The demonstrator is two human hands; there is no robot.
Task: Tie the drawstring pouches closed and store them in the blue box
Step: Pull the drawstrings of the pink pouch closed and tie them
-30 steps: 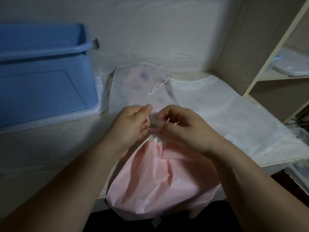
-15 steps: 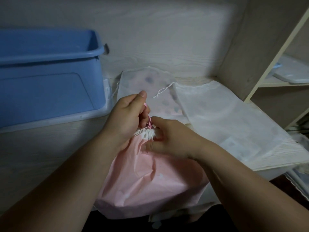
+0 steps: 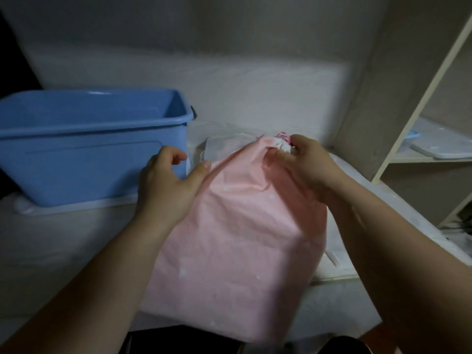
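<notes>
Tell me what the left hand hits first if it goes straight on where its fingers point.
Most likely the blue box: the left hand, fingers loosely curled, points at the box's right end wall, nothing showing between. The pink pouch lies beside the thumb, off that line. Depth is unclear.

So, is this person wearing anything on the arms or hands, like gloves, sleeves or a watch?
No. The left hand and right hand are bare: no gloves, rings or watch show. The left forearm and right forearm are bare too, with no sleeve in view.
</notes>
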